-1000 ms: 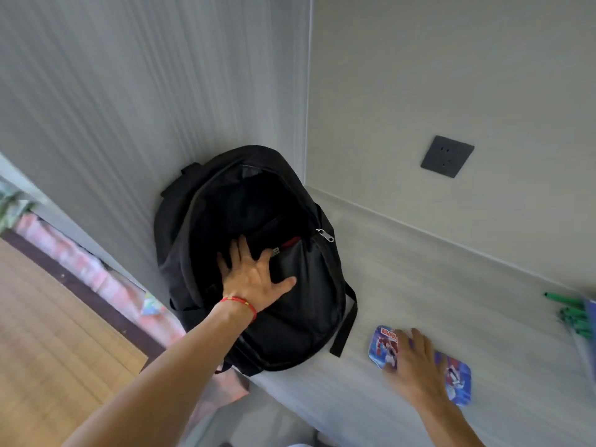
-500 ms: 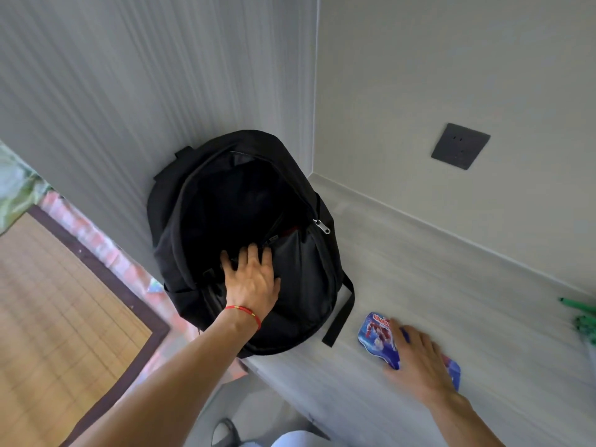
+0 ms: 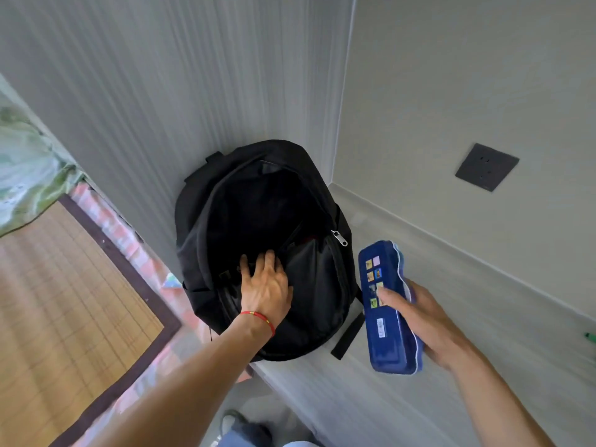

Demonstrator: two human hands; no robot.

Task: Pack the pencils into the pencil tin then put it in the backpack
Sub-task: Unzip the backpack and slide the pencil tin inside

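Observation:
A black backpack (image 3: 258, 201) stands in the corner of the grey desk, leaning on the left wall, its main compartment unzipped and gaping. My left hand (image 3: 266, 287) grips the front edge of that opening, fingers curled over the fabric. My right hand (image 3: 425, 321) holds the blue pencil tin (image 3: 387, 317) lifted off the desk, tilted with its underside and stickers facing me, just right of the backpack. The tin is closed. No pencils show inside it.
The desk (image 3: 483, 317) runs along the back wall with a dark wall socket (image 3: 487, 166) above it. A green pen tip (image 3: 591, 336) shows at the far right edge. Left of the desk, a bed with a woven mat (image 3: 64, 301) lies lower down.
My right hand has lifted the tin off the desk and turned it underside-up, bringing it toward the backpack. My left hand stays on the bag's front edge.

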